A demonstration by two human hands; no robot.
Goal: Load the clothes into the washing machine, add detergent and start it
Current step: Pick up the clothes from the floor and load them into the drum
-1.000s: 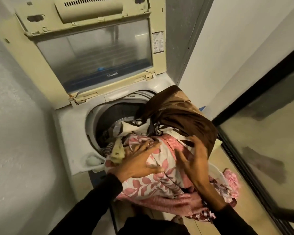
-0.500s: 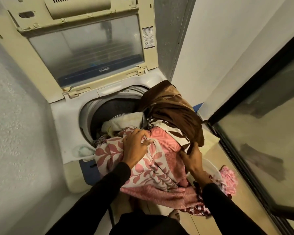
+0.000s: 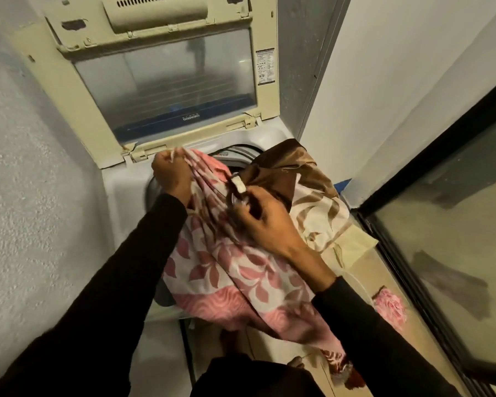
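In the middle of the frame, the left hand (image 3: 171, 179) and the right hand (image 3: 262, 222) both grip the pink-and-white leaf-print cloth (image 3: 226, 270), bunched over the open cream top-loading washing machine (image 3: 126, 202).

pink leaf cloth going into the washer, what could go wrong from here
1. Much of the pink leaf cloth hangs outside the washer's front rim; it may slide out toward the floor.
2. The brown cloth and cream floral cloth lie draped over the right edge, so they could get dragged off as the left hand and right hand pull the pink one.
3. The raised lid stands close behind the left hand, so knuckles may knock it.
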